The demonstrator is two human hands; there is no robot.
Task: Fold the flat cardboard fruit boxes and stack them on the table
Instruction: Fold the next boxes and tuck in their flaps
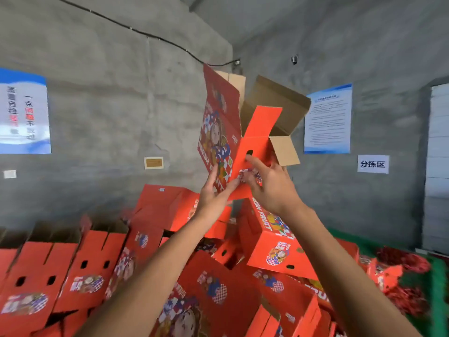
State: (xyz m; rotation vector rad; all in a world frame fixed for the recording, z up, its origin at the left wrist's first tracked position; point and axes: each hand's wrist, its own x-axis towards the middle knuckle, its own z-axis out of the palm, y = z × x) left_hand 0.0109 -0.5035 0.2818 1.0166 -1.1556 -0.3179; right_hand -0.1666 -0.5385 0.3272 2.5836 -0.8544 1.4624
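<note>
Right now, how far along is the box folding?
Done: many folded red boxes already fill the foreground, more piled behind. In hand: one folded box is up above the pile, top flaps open, left hand and right hand with straight fingers against its lower end, apparently placing it. Left: no flat blanks in view, so the remaining count cannot be told.

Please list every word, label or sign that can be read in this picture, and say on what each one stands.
"分拣区": small white sign on the right wall.
"FRUIT": side of the folded red box on the pile.
"一点" and "不": left wall poster; its other characters are blurred.
Blue-bordered notice on the right wall: too small to read.
Raised box that both hands touch: print blurred.
</note>
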